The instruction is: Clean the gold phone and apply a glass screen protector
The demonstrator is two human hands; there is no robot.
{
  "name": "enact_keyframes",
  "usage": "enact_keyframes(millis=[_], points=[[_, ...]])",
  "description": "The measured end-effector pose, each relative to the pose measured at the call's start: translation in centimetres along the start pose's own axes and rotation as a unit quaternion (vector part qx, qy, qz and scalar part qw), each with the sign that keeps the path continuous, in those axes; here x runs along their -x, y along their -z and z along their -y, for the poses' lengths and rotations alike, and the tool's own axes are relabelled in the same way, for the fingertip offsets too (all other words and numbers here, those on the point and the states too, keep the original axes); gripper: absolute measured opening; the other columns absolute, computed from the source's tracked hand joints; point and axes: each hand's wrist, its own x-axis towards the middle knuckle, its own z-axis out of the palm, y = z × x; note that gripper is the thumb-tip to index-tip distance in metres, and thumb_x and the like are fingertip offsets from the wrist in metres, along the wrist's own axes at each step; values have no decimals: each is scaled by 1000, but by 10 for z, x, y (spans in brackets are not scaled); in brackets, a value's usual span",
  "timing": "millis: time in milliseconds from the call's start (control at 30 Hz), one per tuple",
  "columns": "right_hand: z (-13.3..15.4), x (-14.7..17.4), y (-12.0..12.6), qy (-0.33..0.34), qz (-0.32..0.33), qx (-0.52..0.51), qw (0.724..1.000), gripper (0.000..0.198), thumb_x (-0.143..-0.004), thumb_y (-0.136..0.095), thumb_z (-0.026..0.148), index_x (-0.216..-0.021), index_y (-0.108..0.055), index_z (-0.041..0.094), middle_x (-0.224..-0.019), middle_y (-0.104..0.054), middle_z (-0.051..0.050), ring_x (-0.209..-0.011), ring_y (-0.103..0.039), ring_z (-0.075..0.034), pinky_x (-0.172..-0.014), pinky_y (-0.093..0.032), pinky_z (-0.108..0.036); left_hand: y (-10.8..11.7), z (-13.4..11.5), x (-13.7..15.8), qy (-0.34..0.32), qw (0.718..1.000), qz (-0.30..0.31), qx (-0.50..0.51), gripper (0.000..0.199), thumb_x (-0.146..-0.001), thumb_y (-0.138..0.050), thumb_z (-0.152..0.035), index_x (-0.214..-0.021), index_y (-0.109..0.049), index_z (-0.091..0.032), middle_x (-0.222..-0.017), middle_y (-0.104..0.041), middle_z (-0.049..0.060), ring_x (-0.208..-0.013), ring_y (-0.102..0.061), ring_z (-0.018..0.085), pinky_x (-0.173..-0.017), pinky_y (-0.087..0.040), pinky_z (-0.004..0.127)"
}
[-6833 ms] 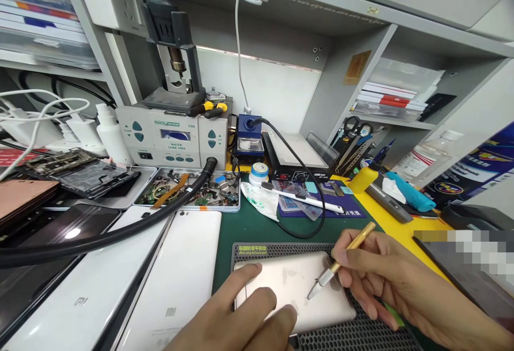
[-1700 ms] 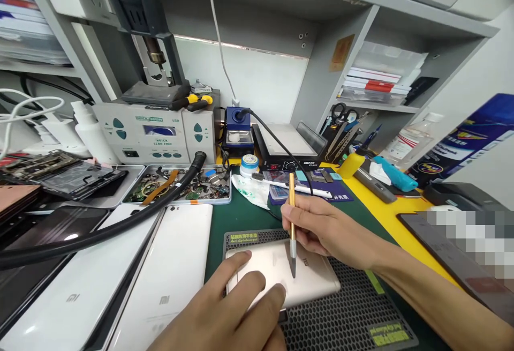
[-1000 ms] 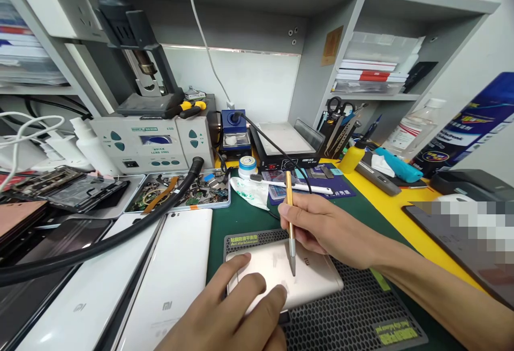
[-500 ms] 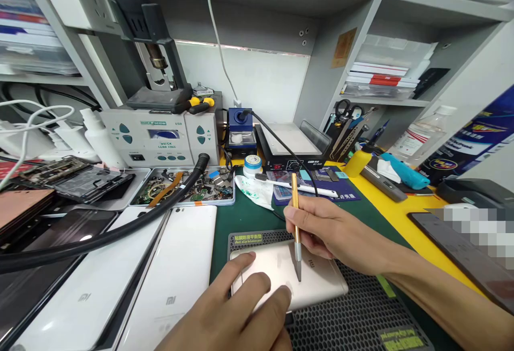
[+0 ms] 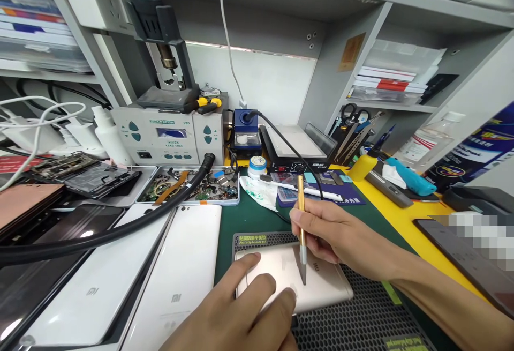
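A pale gold smartphone (image 5: 281, 265) lies back side up on a dark perforated mat (image 5: 345, 324). My left hand (image 5: 249, 308) grips it at its left part, several bent fingertips pressing on the back cover. The thumb is low at the near edge and partly out of sight. My right hand (image 5: 325, 228) is closed around the upright gold handle of a craft knife (image 5: 301, 201). The knife's flat grey blade points down, its tip at the back cover near the logo, right of my left fingertips.
White phone covers (image 5: 176, 265) and a black hose (image 5: 120, 236) are at the left. Behind them stands a tray (image 5: 236, 198) of small parts beside a hot-air station (image 5: 168, 134). A white brush (image 5: 309, 188) and a heating plate (image 5: 297, 142) are beyond my hands.
The whole view has shifted slightly, so everything appears a little further right. Both hands keep their grips; the knife tip stays at nearly the same place on the back cover.
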Motion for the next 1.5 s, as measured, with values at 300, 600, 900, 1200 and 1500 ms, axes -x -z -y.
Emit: enact_keyframes(millis=[300,600,900,1200,1500], points=[[0,0,0,0,1,1,1000,41,-102,-53,58,-86,-54,19,-57,-45,8,-48,-33,-7,-46,-22,-22,-1,-1,4,-9,1000,20,9,18,-100,-54,-9,-89,-63,-19,-113,-71,1,-91,-61,20,-105,-51,46],[2,2,-1,-8,-4,15,1000,42,-101,-54,60,-87,-55,20,-58,-45,8,-49,-35,-7,-47,-24,-22,-3,-3,-2,25,999,-24,0,20,-99,-51,-6,-88,-63,-19,-102,-72,-2,-83,-61,16,-104,-51,41],[2,3,-2,-11,-8,20,1000,42,-101,-54,59,-87,-55,19,-57,-46,8,-48,-37,-7,-47,-24,-22,-4,-2,-1,17,1000,-19,-2,21,-99,-51,-7,-87,-63,-19,-103,-72,-2,-83,-61,16,-104,-51,41],[1,0,0,-17,-8,-23,1000,42,-98,-60,59,-84,-55,19,-56,-48,8,-46,-37,-6,-44,-23,-20,-2,-1,0,2,1000,-9,-6,19,-97,-53,-7,-86,-61,-20,-104,-73,-1,-84,-62,17,-101,-54,42],[1,-3,-1,-27,-31,-36,999,42,-98,-59,58,-82,-55,20,-56,-44,9,-45,-32,-5,-41,-22,-17,0,-1,0,-7,1000,13,-6,19,-97,-53,-7,-87,-62,-20,-107,-72,0,-84,-62,19,-100,-54,45]])
